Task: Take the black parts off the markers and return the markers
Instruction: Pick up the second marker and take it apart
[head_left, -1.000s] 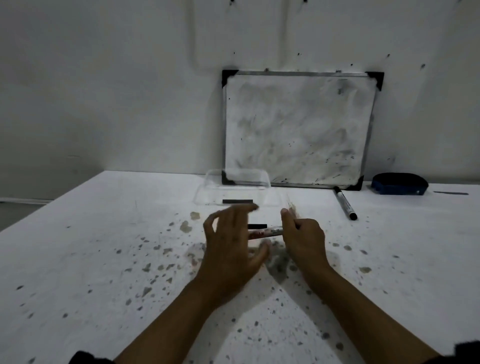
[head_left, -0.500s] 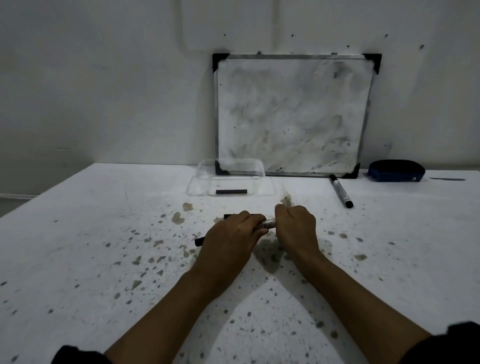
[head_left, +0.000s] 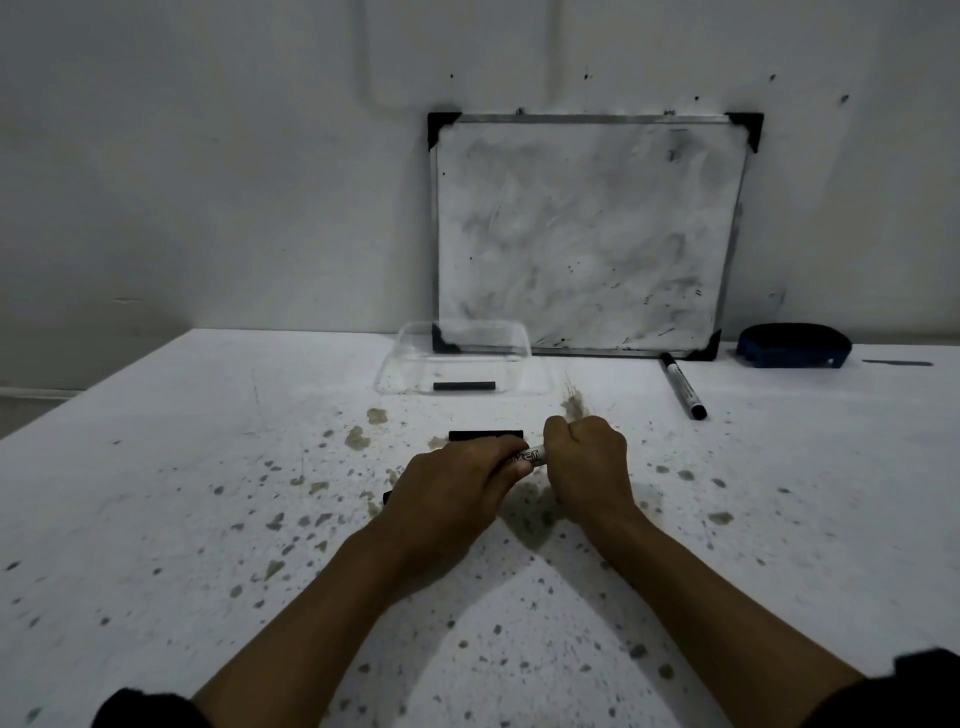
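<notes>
Both my hands grip one white marker (head_left: 530, 457) just above the table's middle. My left hand (head_left: 457, 488) is closed round its left part, with a black end poking out at the hand's left side. My right hand (head_left: 587, 462) is a fist round its right end, which is hidden. A loose black part (head_left: 485, 435) lies on the table just behind my left hand. Another black part (head_left: 464, 386) lies in the clear plastic tray (head_left: 535, 382) farther back. A second marker (head_left: 683, 387) lies on the table to the right, near the whiteboard.
A smudged whiteboard (head_left: 587, 234) leans on the wall at the back of the stained white table (head_left: 208, 519). A blue eraser (head_left: 795, 345) sits at the back right. The table's left edge runs diagonally at far left.
My left hand, open a second ago, has closed round the marker. Both hands now hold it tightly, and the view has shifted slightly.
</notes>
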